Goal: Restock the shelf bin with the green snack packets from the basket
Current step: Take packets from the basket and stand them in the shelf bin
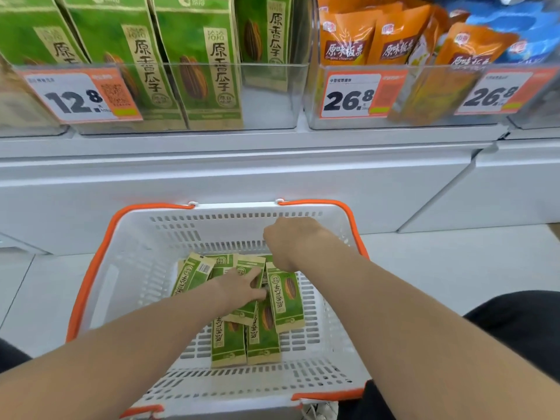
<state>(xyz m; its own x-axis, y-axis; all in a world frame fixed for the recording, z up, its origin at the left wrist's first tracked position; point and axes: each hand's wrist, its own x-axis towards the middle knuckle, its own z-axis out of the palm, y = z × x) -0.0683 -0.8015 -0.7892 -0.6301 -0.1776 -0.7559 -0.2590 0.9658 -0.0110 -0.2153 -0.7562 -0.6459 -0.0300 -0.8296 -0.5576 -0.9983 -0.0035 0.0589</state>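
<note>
the left hand (242, 287) is laid flat, fingers spread and fairly straight, on top of a loose pile of green and tan paper snack packets (288, 301). the right hand (288, 242) is held just beyond it, over the far end of the pile, knuckles up and fingers curled under. those fingers are hidden, so whether a packet is gripped cannot be told. the pile is contained in a white slotted plastic basket with orange handles (127, 268), set on a pale floor (424, 262). above it, a clear plastic shelf bin (272, 98) is seen on a white shelf (242, 140). it is partly filled with upright matching green packets (194, 56) and fronted by an orange and white price label reading 12.8 (75, 95). to its right, orange foil pouches (348, 40) are kept in a neighbouring bin.
</note>
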